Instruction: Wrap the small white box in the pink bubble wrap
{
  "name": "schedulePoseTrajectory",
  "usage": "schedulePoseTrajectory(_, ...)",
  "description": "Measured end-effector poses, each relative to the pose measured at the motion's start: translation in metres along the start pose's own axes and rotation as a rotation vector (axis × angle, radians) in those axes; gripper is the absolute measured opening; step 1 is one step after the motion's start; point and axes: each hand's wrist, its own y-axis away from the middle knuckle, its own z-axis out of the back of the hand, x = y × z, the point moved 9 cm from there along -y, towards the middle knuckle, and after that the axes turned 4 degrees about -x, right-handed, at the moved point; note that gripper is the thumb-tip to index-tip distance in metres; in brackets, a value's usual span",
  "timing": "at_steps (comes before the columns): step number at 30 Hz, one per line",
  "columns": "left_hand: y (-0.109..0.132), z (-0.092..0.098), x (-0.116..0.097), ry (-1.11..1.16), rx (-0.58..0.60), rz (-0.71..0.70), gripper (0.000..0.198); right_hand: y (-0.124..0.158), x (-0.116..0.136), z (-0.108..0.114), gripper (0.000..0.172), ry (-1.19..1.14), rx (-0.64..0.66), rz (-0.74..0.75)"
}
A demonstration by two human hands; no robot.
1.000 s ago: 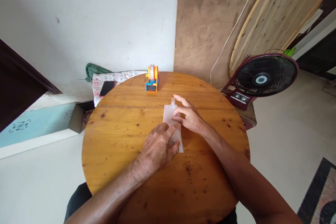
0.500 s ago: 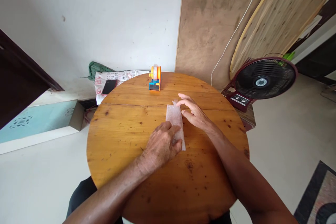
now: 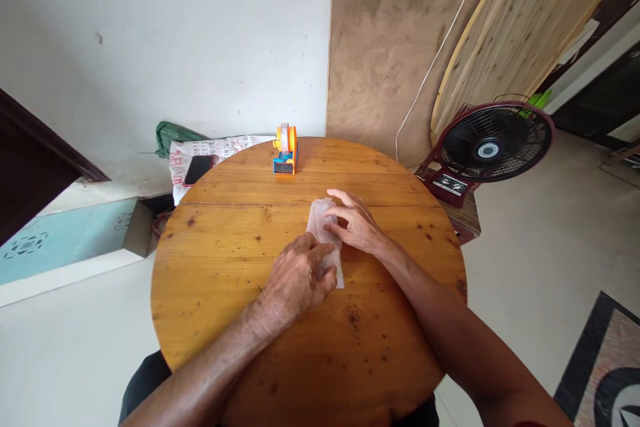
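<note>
Wooden round tabletop [image 3: 225, 280], thin white bag [image 3: 317, 221] at its middle, your left hand [image 3: 300, 277] pressing flat on the near end, your right hand [image 3: 356, 225] pinching the far end, tape dispenser [image 3: 285, 150] at the far edge.

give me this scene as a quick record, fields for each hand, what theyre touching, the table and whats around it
left hand: palm down, pressing the near end of the white sheet
right hand: fingertips on the far end of the white sheet; grip unclear
white sheet: thin, lies on the round wooden table between both hands
far edge of table: orange and blue tape dispenser, upright, untouched
beside table: dark fan at right; phone on a printed sack at left
</note>
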Motion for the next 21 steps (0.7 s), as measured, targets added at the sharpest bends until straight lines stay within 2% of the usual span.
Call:
schedulePoseTrajectory(3,0.0,0.0,0.0,-0.009,0.001,0.002,0.029,0.002,-0.029,0.013,0.023,-0.109,-0.121,-0.302)
schedulePoseTrajectory(6,0.0,0.0,0.0,-0.016,0.009,0.012,0.03,0.016,-0.054,-0.002,0.021,-0.294,0.004,-0.636)
schedulePoseTrajectory(8,0.0,0.0,0.0,-0.014,0.002,0.015,0.031,0.022,-0.057,-0.015,0.017,-0.444,0.084,-0.738)
schedulePoseTrajectory(11,0.0,0.002,-0.001,-0.011,-0.004,0.013,0.032,0.024,-0.053,-0.026,0.016,-0.648,0.099,-0.786)
schedulePoseTrajectory(14,0.001,0.003,-0.003,-0.011,-0.001,0.001,0.032,0.024,-0.044,-0.033,0.023,-0.785,0.143,-0.805)
schedulePoseTrajectory(18,0.001,0.004,-0.005,-0.029,0.007,-0.013,0.029,0.02,-0.028,-0.037,0.024,-0.846,0.206,-0.742)
schedulePoseTrajectory(21,0.0,0.003,-0.004,-0.025,0.012,-0.008,0.027,0.015,-0.022,-0.033,0.024,-0.81,0.126,-0.649)
